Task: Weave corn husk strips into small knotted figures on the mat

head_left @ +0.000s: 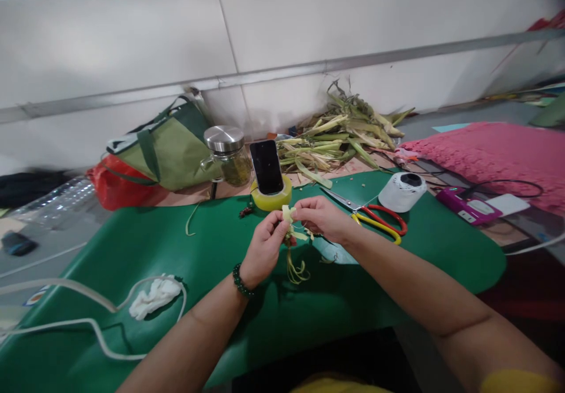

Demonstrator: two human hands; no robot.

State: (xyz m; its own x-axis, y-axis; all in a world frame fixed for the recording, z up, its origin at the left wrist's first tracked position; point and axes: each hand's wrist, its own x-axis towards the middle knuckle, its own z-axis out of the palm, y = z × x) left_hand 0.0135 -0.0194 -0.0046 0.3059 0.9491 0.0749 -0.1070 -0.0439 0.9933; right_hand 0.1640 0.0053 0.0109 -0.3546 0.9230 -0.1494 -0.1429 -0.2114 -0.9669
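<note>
My left hand [263, 247], with a green bead bracelet at the wrist, and my right hand [321, 216] meet above the green mat [145, 246]. Both are closed in a pinch on a small bundle of pale yellow-green leaf strips [292, 234], whose loose ends curl down toward the mat. Behind the hands a black phone [266, 166] stands upright in a yellow tape roll [271, 199]. Scissors with red and yellow handles [375, 219] lie just right of my right hand.
A pile of corn husks [342, 134] lies against the back wall. A glass jar with a metal lid [227, 153] and a green bag [165, 146] stand at back left. A white spool [402, 191], pink cloth [481, 152], white cable [88, 322] and crumpled tissue [154, 296] surround the mat.
</note>
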